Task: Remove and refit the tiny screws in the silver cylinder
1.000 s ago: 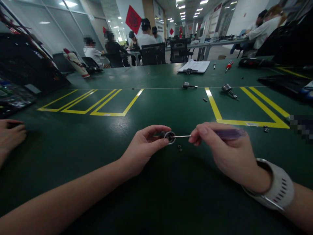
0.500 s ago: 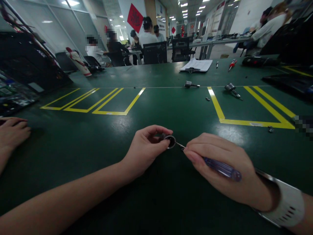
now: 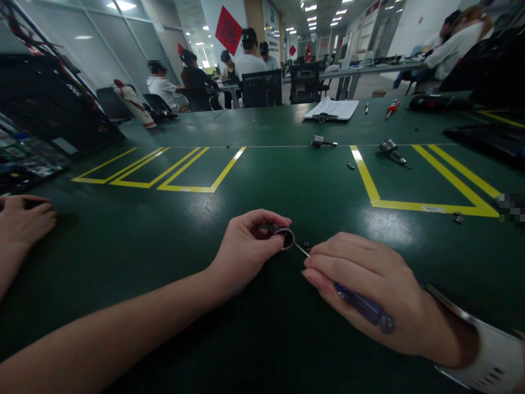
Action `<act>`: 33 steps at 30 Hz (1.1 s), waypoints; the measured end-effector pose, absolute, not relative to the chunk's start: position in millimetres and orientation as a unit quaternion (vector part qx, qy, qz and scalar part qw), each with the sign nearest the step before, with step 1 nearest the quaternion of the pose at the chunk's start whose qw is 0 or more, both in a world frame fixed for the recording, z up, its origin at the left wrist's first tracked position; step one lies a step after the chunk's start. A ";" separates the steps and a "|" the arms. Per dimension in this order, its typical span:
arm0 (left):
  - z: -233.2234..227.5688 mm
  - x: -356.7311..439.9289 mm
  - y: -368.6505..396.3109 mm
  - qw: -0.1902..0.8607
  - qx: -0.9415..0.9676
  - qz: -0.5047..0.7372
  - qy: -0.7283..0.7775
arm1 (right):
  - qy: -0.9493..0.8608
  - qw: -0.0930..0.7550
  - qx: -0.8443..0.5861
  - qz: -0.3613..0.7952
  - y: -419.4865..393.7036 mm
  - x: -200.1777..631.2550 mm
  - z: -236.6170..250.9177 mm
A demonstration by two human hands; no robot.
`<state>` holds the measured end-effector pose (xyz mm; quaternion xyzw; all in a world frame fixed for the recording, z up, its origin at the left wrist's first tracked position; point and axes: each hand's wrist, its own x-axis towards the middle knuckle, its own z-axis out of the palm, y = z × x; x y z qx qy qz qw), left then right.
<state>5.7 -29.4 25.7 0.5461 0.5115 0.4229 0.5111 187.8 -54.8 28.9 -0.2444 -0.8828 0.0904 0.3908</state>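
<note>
Between thumb and fingers, my left hand (image 3: pixel 248 243) pinches a small metal ring-shaped part (image 3: pixel 289 237) with its round opening turned to the right. My right hand (image 3: pixel 365 290) is closed around a screwdriver (image 3: pixel 365 309) with a see-through purple handle. The screwdriver's thin shaft points left and up, and its tip is at the rim of the ring-shaped part; I cannot tell whether it reaches inside. Tiny dark nut-like pieces (image 3: pixel 306 244) lie on the green table just beyond my right fingertips.
Two metal cylinders with shafts (image 3: pixel 322 141) (image 3: pixel 389 148) lie farther back. Small dark parts (image 3: pixel 458 218) sit by the yellow tape (image 3: pixel 430 208). A clipboard with papers (image 3: pixel 333 109) and a red screwdriver (image 3: pixel 392 108) lie behind. Another person's hand (image 3: pixel 28 221) is at the left, near electronics (image 3: pixel 24 148).
My right hand has turned, swinging the screwdriver handle down and slightly left, so the shaft slopes more steeply. The tiny pieces beside it show more now. My left hand stays nearly still.
</note>
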 end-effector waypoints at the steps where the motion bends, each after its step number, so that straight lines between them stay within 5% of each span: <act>1: 25.3 5.3 -29.1 0.513 0.547 0.420 0.511 | -0.880 0.394 -0.244 0.101 -55.3 188.0 30.0; 8: 20.9 0.6 -25.5 0.529 0.539 0.407 0.513 | -0.647 0.547 -0.415 0.332 -40.0 195.8 28.3; 14: 21.4 -0.5 -24.0 0.554 0.516 0.410 0.508 | -0.481 0.498 -0.492 0.528 -18.7 198.9 16.0; 27: 24.9 2.0 -25.5 0.574 0.495 0.421 0.499 | -0.631 0.400 -0.533 0.397 -23.0 204.7 16.6; 33: 24.1 2.7 -25.8 0.574 0.492 0.427 0.496 | -0.822 0.362 -0.352 0.265 -32.9 200.4 29.2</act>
